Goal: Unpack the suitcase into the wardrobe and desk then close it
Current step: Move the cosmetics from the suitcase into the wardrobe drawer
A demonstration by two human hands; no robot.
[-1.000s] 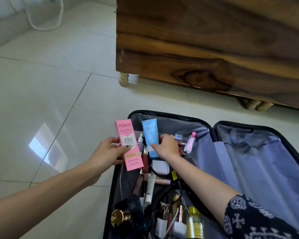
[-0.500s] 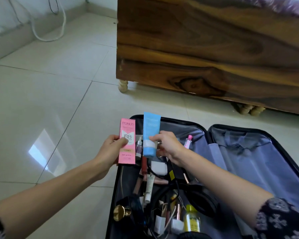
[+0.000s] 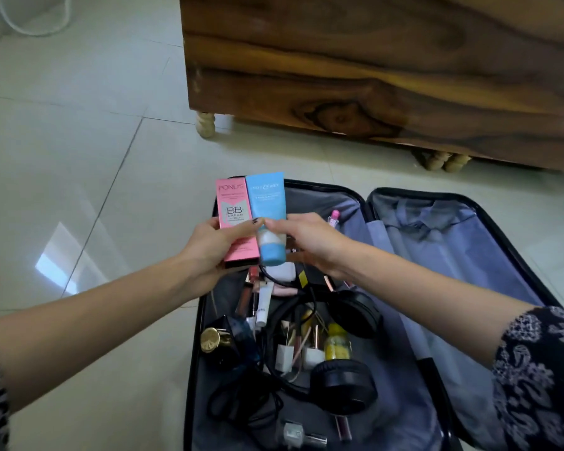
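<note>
The black suitcase (image 3: 360, 195) lies open on the tiled floor, its grey-lined lid to the right. Above its far left corner my left hand (image 3: 214, 245) grips a pink BB cream box (image 3: 232, 206). Right beside it, my right hand (image 3: 306, 242) pinches a blue tube (image 3: 267, 200), cap end down, touching the box. The left half of the case holds several cosmetics, black headphones (image 3: 345, 382), a small yellow bottle (image 3: 337, 345), a gold-capped dark bottle (image 3: 214, 340) and a pink-capped vial (image 3: 334, 218).
A dark wooden cabinet (image 3: 372, 66) on short turned legs stands just beyond the suitcase. A white cable (image 3: 36, 24) lies on the floor at the far left near the wall. Pale floor tiles (image 3: 79, 157) spread to the left.
My right hand lifted the blue tube out of the suitcase and brought it against the pink box, which my left hand raised and moved right. Both items now sit side by side.
</note>
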